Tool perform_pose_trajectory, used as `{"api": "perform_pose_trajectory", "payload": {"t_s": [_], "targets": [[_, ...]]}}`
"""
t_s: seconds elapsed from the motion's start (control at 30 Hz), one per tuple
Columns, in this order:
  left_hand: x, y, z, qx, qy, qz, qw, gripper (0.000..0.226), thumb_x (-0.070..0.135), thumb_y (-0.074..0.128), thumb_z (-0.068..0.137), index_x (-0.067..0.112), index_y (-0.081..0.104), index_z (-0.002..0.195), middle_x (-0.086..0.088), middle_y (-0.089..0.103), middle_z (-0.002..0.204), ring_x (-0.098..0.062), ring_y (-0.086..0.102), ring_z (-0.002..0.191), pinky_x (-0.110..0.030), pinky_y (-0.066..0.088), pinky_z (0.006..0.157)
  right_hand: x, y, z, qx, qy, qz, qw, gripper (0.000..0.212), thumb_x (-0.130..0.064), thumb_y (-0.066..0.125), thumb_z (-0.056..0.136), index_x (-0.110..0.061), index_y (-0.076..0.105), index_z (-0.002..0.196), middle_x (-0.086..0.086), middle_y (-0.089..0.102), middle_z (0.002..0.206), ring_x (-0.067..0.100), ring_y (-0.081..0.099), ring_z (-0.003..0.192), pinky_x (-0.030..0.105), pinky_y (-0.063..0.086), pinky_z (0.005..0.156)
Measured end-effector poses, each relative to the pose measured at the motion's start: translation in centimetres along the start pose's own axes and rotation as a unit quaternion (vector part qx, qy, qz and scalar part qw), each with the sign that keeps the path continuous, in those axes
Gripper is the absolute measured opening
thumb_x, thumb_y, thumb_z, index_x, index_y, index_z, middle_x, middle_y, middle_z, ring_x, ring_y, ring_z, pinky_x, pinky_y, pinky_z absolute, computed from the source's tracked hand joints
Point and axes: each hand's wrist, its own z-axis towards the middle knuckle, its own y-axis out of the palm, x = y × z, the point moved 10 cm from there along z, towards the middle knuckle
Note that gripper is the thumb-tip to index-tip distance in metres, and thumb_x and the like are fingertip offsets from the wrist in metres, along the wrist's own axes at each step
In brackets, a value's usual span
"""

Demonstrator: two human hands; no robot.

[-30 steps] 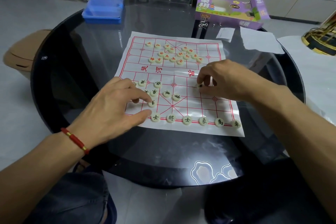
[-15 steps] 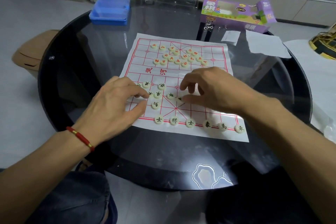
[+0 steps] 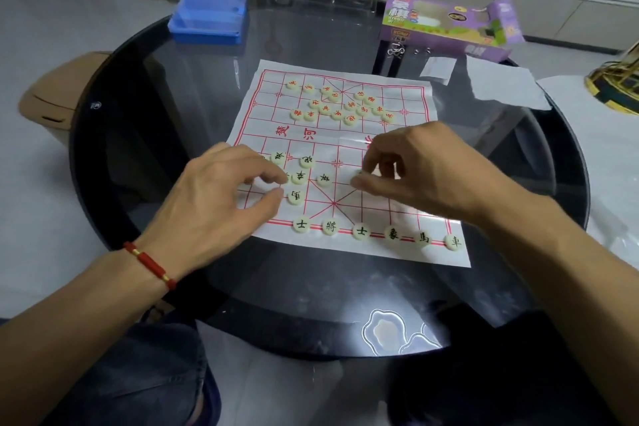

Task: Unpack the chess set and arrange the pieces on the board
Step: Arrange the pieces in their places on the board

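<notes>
Head view: we see the board (image 3: pixel 349 162) mid-frame on the tabletop (image 3: pixel 311 294). Right hand (image 3: pixel 422 166) pinches a piece (image 3: pixel 359 172) at centre. Left hand (image 3: pixel 221 197): fingers curled beside loose black pieces (image 3: pixel 300 177), grip state we cannot tell. Red pieces (image 3: pixel 340 104) are clustered in the upper part. Risk: knuckles nudge neighbouring pieces, or drag the thin board.

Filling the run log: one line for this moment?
left hand touching black pieces | right hand pinching one | back row part-set | red pieces unsorted

bare board squares (image 3: pixel 377 214) between piece clusters, back row (image 3: pixel 377 233) lining near edge
</notes>
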Motion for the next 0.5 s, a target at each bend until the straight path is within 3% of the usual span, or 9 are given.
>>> {"api": "perform_pose_trajectory", "payload": {"t_s": [0.1, 0.23, 0.33, 0.37, 0.43, 0.5], "targets": [[1.8, -0.5, -0.1, 0.017, -0.048, -0.150, 0.987, 0.014, 0.029, 0.073, 0.086, 0.027, 0.077, 0.099, 0.018, 0.073, 0.096, -0.004, 0.065, 0.091, -0.014, 0.052, 0.075, -4.9, -0.2, -0.5, 0.050, -0.071, 0.010, 0.996, 0.034, -0.060, 0.058, 0.089, -0.028, 0.070, 0.095, -0.015, 0.061, 0.079, 0.003, 0.052, 0.063, 0.030, 0.052, 0.060], [1.3, 0.6, -0.1, -0.026, -0.170, -0.371, 0.913, 0.015, 0.006, 0.075, 0.085, 0.016, 0.078, 0.097, -0.004, 0.078, 0.088, -0.021, 0.076, 0.084, -0.027, 0.061, 0.079, -7.7, -0.9, -0.5, 0.123, -0.103, 0.011, 0.987, 0.034, -0.059, 0.058, 0.088, -0.027, 0.070, 0.088, -0.014, 0.057, 0.075, 0.009, 0.051, 0.062, 0.034, 0.050, 0.054], [-0.3, 1.2, -0.6, -0.042, -0.238, -0.439, 0.865, 0.018, -0.002, 0.075, 0.080, 0.007, 0.076, 0.095, -0.016, 0.076, 0.087, -0.032, 0.075, 0.082, -0.032, 0.063, 0.074, -8.5, -0.4, -0.4, 0.130, -0.117, -0.013, 0.985, 0.036, -0.060, 0.061, 0.088, -0.025, 0.071, 0.092, -0.011, 0.063, 0.078, 0.014, 0.056, 0.063, 0.032, 0.049, 0.052], [-0.8, 1.0, -0.6, -0.037, -0.243, -0.426, 0.870, 0.018, -0.002, 0.076, 0.079, 0.008, 0.076, 0.094, -0.016, 0.076, 0.086, -0.030, 0.075, 0.079, -0.032, 0.063, 0.074, -8.4, -0.1, -0.2, 0.123, -0.114, -0.017, 0.986, 0.040, -0.063, 0.056, 0.089, -0.025, 0.071, 0.095, -0.010, 0.064, 0.080, 0.014, 0.056, 0.063, 0.031, 0.048, 0.052], [-1.9, 0.5, -0.6, -0.035, -0.228, -0.331, 0.915, 0.016, 0.004, 0.080, 0.079, 0.017, 0.079, 0.089, -0.006, 0.078, 0.085, -0.022, 0.076, 0.077, -0.033, 0.062, 0.075, -7.7, 0.0, 0.2, 0.106, -0.094, -0.009, 0.990, 0.045, -0.065, 0.049, 0.090, -0.026, 0.070, 0.101, -0.012, 0.065, 0.085, 0.009, 0.051, 0.064, 0.030, 0.049, 0.056], [-2.5, 0.3, -0.8, -0.047, -0.203, -0.215, 0.954, 0.013, 0.014, 0.083, 0.080, 0.026, 0.080, 0.083, 0.010, 0.077, 0.084, -0.008, 0.074, 0.077, -0.027, 0.061, 0.076, -6.1, -0.2, 0.4, 0.093, -0.070, 0.004, 0.993, 0.036, -0.056, 0.053, 0.095, -0.026, 0.070, 0.104, -0.011, 0.066, 0.089, 0.002, 0.047, 0.062, 0.029, 0.050, 0.060]]}}
